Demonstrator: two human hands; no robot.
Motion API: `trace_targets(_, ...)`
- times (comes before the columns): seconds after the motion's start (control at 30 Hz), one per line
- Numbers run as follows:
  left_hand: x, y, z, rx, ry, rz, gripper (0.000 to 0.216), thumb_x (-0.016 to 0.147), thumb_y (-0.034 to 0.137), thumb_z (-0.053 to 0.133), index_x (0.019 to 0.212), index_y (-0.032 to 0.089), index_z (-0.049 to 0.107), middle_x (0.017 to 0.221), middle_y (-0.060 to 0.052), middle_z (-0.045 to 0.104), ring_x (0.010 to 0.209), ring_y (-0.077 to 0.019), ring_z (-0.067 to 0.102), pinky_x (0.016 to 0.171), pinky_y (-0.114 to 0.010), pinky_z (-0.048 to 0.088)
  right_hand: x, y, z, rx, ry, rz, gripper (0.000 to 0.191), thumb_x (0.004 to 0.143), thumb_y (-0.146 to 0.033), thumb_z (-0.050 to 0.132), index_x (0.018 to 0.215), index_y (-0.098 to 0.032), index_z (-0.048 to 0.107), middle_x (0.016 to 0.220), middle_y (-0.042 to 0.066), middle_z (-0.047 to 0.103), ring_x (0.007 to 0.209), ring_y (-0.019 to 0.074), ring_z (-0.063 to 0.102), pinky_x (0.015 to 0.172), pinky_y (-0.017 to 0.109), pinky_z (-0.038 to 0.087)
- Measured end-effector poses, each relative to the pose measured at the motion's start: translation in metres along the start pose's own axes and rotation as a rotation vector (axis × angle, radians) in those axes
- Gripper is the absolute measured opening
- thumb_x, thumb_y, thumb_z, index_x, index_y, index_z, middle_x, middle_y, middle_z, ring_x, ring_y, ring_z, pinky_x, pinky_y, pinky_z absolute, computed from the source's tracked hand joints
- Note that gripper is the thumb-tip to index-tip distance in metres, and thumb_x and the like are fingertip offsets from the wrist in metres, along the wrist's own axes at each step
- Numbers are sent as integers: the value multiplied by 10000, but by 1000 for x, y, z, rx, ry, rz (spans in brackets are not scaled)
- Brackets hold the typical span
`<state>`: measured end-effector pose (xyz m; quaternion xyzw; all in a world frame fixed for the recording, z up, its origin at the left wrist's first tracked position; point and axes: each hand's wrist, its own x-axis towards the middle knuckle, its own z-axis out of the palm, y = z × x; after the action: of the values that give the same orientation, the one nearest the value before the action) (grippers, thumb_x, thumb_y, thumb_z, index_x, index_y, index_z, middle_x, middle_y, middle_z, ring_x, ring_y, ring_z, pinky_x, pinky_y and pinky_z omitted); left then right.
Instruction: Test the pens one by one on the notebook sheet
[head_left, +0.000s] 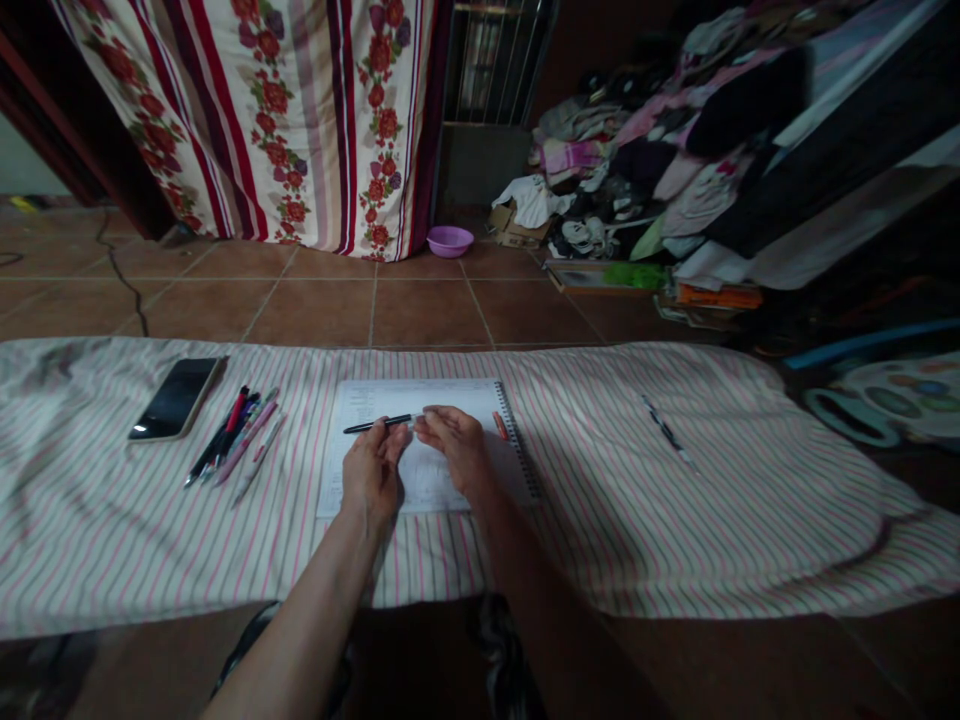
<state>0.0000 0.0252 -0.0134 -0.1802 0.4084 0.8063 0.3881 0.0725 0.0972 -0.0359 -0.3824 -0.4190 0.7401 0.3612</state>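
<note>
A black pen [379, 424] is held level above an open spiral notebook [517, 480] with printed or written pages. My left hand [370, 470] is closed around the pen's dark barrel. The fingers of my right hand [459, 447] pinch at its other end, which looks clear or pale; exactly what they grip there is too small to tell. A small orange-red object [500, 426] lies on the notebook beside the spiral, close to my right hand. Both hands are over the page.
Left on the striped cloth [600, 540] lie a phone [176, 400] and a bunch of several pens [232, 440]. A dark-and-white pen [667, 433] lies alone to the right. Beyond are a floral curtain [330, 120], a purple basin [450, 241] and heaped clothes [645, 150].
</note>
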Motion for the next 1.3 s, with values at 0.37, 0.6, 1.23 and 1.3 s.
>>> trace_targets(0.37,-4,2,2,14,19,22,211,854,15,452,691,113,543,599,-25,628,581,-81,653,600,-136,551,0,-2,1,9,44,-3,242,582,-305,743,724,-147,628,626,9,672,582,121,643,601,253,530)
trace_targets(0.6,-1,2,1,-15,25,15,205,856,30,460,680,103,533,596,-38,625,577,-91,653,597,-146,556,0,-2,2,18,76,-27,246,581,-324,740,709,-148,626,608,4,663,599,123,643,598,243,528)
trace_targets(1.23,1,4,0,-25,51,34,188,842,11,465,691,97,539,606,-31,614,582,-96,655,603,-148,558,3,-10,-6,8,144,-48,180,653,-291,692,735,-151,613,644,8,661,611,125,640,610,245,530)
trace_targets(1.3,1,3,0,-30,49,37,187,843,14,468,692,97,541,603,-29,615,576,-94,654,603,-150,560,4,-10,-7,13,157,-55,190,651,-297,690,737,-147,610,642,9,661,607,123,640,594,240,528)
